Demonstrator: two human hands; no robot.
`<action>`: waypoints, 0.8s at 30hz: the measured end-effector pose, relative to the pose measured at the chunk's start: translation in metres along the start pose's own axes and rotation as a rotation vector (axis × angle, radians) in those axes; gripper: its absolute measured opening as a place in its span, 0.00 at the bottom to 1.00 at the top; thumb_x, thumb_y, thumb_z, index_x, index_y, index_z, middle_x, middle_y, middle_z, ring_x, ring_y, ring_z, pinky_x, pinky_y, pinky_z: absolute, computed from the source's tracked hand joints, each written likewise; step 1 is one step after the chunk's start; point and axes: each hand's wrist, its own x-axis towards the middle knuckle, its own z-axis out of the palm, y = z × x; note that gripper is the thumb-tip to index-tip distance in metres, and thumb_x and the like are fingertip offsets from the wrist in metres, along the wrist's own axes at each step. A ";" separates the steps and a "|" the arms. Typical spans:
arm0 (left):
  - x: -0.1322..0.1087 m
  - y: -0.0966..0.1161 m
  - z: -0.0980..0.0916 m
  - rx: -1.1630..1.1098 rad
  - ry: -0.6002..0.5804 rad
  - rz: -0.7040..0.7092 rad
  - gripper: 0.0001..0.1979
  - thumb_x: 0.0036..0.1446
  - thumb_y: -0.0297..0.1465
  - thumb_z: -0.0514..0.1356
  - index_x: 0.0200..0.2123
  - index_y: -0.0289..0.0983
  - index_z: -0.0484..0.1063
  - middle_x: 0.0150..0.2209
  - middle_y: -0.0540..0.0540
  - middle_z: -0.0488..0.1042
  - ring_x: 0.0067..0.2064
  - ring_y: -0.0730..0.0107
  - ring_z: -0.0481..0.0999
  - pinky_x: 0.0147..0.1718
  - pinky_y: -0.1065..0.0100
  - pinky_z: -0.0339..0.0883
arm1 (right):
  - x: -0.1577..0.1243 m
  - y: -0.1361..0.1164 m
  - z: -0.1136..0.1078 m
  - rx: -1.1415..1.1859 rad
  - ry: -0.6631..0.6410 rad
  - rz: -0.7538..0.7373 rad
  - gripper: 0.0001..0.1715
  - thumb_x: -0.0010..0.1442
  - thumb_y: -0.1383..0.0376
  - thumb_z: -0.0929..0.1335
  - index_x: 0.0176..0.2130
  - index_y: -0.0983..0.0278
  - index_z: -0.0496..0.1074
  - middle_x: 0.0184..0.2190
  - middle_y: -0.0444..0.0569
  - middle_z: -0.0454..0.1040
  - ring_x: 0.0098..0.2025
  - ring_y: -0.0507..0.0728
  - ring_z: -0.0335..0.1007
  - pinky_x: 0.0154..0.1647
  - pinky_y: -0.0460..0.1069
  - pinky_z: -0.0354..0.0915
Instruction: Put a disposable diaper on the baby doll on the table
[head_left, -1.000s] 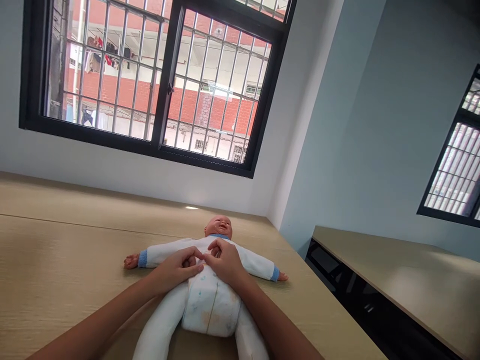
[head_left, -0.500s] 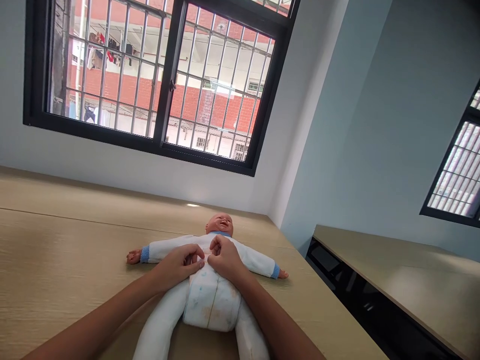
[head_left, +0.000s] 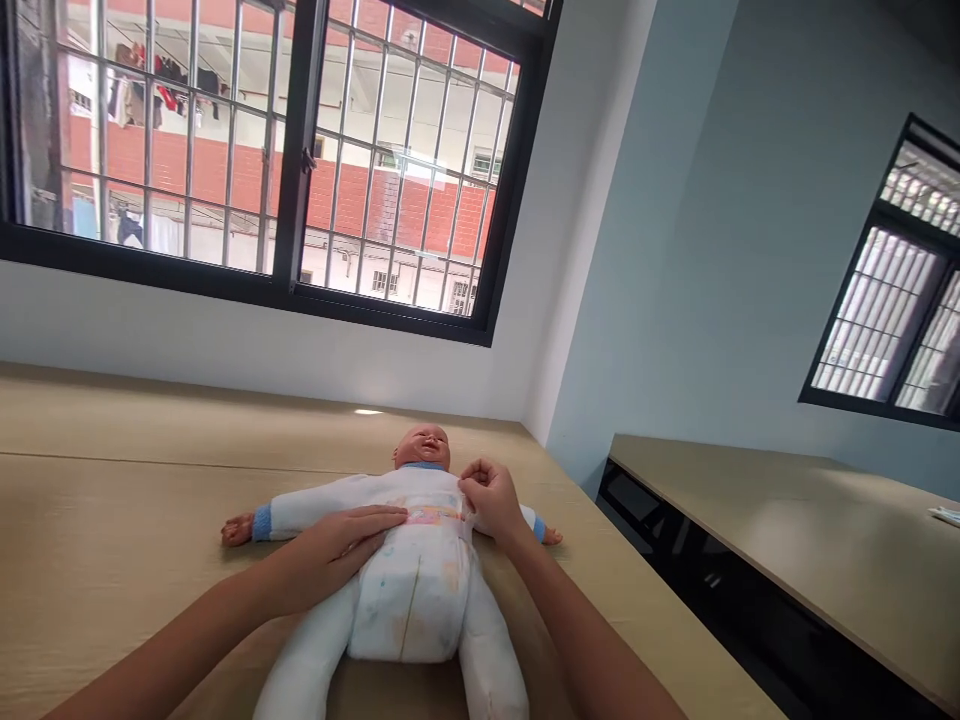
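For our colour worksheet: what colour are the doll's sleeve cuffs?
The sleeve cuffs are blue; they show best in the head view.

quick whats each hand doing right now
left hand: open, resting flat on the baby doll in white sleepsuit
right hand: closed, pinching the waist edge of the white paper diaper

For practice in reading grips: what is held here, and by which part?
The right hand pinches the side of the diaper's waistband; the left hand lies flat on the baby doll, gripping nothing.
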 end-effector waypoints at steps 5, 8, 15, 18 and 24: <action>0.002 -0.006 0.000 0.016 -0.077 -0.017 0.21 0.70 0.39 0.53 0.61 0.47 0.76 0.64 0.51 0.73 0.66 0.56 0.69 0.68 0.59 0.57 | -0.010 0.007 -0.035 0.059 -0.068 0.104 0.14 0.45 0.58 0.71 0.27 0.62 0.65 0.16 0.39 0.66 0.18 0.49 0.56 0.22 0.46 0.53; 0.002 -0.005 0.001 0.082 -0.061 -0.013 0.20 0.71 0.39 0.52 0.60 0.47 0.76 0.63 0.51 0.74 0.65 0.58 0.70 0.66 0.61 0.60 | -0.016 0.008 -0.033 0.062 -0.219 0.165 0.19 0.47 0.54 0.74 0.28 0.62 0.66 0.16 0.38 0.66 0.19 0.48 0.54 0.22 0.45 0.50; 0.004 -0.004 0.003 0.095 -0.001 -0.011 0.17 0.70 0.40 0.53 0.51 0.45 0.80 0.54 0.47 0.79 0.54 0.58 0.77 0.51 0.65 0.72 | -0.030 0.001 -0.012 -0.110 -0.349 0.137 0.25 0.46 0.52 0.78 0.26 0.64 0.66 0.19 0.38 0.63 0.23 0.48 0.53 0.25 0.45 0.47; 0.004 -0.003 0.004 0.086 0.004 -0.018 0.17 0.71 0.40 0.53 0.51 0.43 0.79 0.53 0.46 0.79 0.52 0.59 0.77 0.47 0.65 0.71 | -0.030 -0.002 -0.015 -0.138 -0.371 0.113 0.24 0.46 0.53 0.79 0.29 0.65 0.69 0.23 0.40 0.65 0.26 0.48 0.55 0.26 0.45 0.49; 0.005 -0.001 0.005 0.085 -0.003 -0.030 0.17 0.71 0.40 0.52 0.51 0.42 0.78 0.53 0.46 0.78 0.49 0.60 0.77 0.43 0.66 0.70 | -0.026 -0.004 -0.027 -0.223 -0.434 0.029 0.22 0.44 0.58 0.80 0.37 0.65 0.79 0.35 0.45 0.71 0.33 0.50 0.60 0.34 0.46 0.58</action>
